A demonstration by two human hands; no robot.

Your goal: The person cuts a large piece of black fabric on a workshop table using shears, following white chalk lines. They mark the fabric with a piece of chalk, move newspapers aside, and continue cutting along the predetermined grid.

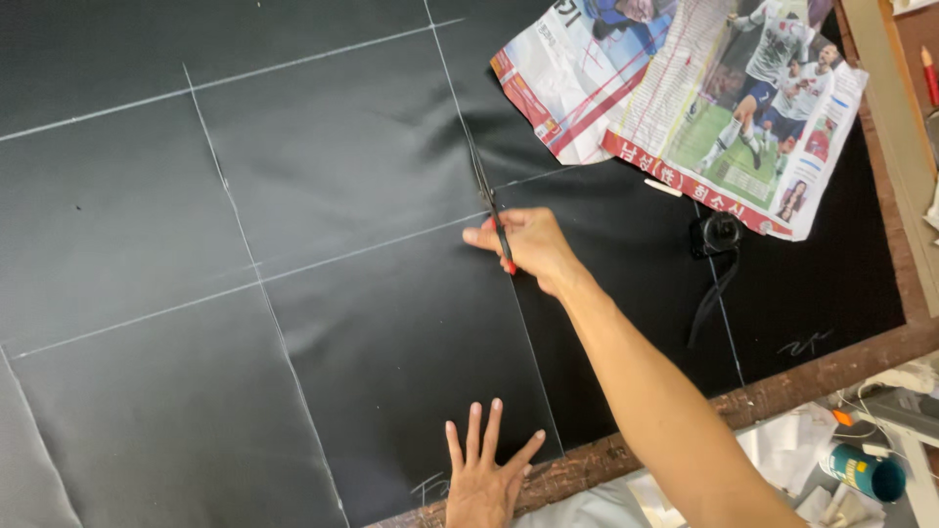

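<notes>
Black fabric (323, 166) covers nearly the whole worktable, spread flat, marked with white chalk lines (225, 181) crossing into a grid of large rectangles; small chalk scribbles near the bottom edge and lower right. A cut runs from the near edge up along one chalk line to the scissors. Worn brown table edge (831, 367) shows along the bottom right and right side. Newspaper (685, 93) lies at the top right on the fabric, crumpled, two overlapping sheets: colour photo of players in white kit on green grass, red banner strip with white lettering along its lower edge, red lines ruled across the left sheet. Right hand (528, 244) reaches far out over the fabric, arm extended, fingers clenched around the red handles of the scissors (489, 210); dark blades point away along the chalk line, into the cloth at a line crossing. Left hand (484, 479) sits at the near table edge, palm down, fingers released and spread flat on the fabric just left of the cut. Small black object with a dangling strap (717, 240) rests on the fabric just below the newspaper; can't tell what it is. Teal cylinder (863, 471) with a dark open end lies off the table at lower right among clutter. White chalk piece (663, 187) lies by the newspaper's lower edge. Red pencil (929, 73) at the far right edge.
</notes>
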